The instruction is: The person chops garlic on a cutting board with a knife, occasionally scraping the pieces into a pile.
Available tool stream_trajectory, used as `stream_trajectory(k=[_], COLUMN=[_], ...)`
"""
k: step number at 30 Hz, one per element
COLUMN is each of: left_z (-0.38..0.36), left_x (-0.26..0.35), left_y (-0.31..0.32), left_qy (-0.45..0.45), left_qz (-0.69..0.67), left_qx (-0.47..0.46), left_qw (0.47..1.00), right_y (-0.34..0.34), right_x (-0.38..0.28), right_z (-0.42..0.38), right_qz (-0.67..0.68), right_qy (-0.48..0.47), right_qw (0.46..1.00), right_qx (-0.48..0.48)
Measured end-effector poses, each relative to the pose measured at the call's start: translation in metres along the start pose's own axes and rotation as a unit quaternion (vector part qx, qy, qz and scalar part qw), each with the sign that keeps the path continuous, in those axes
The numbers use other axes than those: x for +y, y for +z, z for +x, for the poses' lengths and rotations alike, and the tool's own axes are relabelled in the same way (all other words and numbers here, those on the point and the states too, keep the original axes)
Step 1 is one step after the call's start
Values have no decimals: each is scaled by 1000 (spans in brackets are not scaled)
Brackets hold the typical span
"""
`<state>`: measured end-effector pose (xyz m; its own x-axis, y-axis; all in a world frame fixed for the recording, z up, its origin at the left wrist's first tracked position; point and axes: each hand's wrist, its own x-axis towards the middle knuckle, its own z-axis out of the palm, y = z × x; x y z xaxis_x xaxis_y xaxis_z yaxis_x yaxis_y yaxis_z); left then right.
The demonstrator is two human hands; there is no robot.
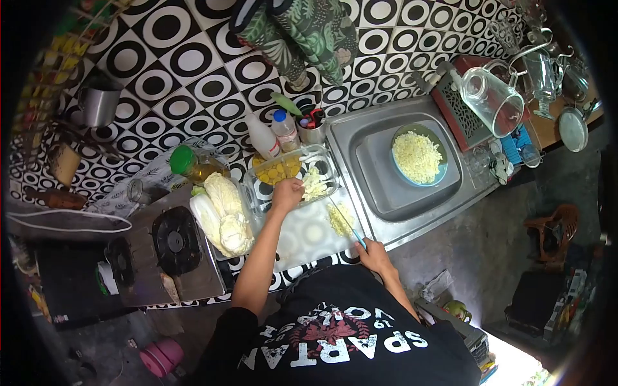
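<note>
My right hand (376, 258) is wrapped round the blue handle of a knife (348, 226). The knife's blade lies over a small heap of finely chopped pale vegetable (337, 219) on the whitish cutting board (299, 241). My left hand (288, 195) is closed, fingers together, at the clear plastic container (327, 153) behind the board. Beside those fingers, larger pale cut pieces (314, 184) lie in the container. What the fingers hold, if anything, is hidden. Left of the board sit whole heads of cabbage (225, 212).
A bowl of chopped pale vegetable (417, 157) stands in the metal sink (370, 180). A white bottle (261, 136) and a blue-capped bottle (284, 130) stand behind the container. At left are a green-lidded jar (187, 161) and a gas stove (209, 270). Glassware (496, 103) hangs at right.
</note>
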<state>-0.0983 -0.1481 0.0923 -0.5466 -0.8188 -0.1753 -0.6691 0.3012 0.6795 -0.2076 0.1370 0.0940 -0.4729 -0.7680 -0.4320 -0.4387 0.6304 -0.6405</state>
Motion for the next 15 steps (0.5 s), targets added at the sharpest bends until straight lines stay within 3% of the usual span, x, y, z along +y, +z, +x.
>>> stream_trajectory(k=[2, 7, 15], left_z=[-4, -48, -133], left_x=[-3, -16, -42], left_y=[-13, -18, 13], left_qy=[-3, -27, -89], left_qz=[-106, -278, -309], left_qx=[-50, -40, -47], left_qw=[993, 959, 946], right_y=[1, -6, 9], right_x=[2, -6, -4], right_z=[1, -6, -26], right_qz=[-10, 8, 90], right_qy=[-7, -12, -33], right_qw=[1000, 1000, 993], right_qx=[-3, 7, 69])
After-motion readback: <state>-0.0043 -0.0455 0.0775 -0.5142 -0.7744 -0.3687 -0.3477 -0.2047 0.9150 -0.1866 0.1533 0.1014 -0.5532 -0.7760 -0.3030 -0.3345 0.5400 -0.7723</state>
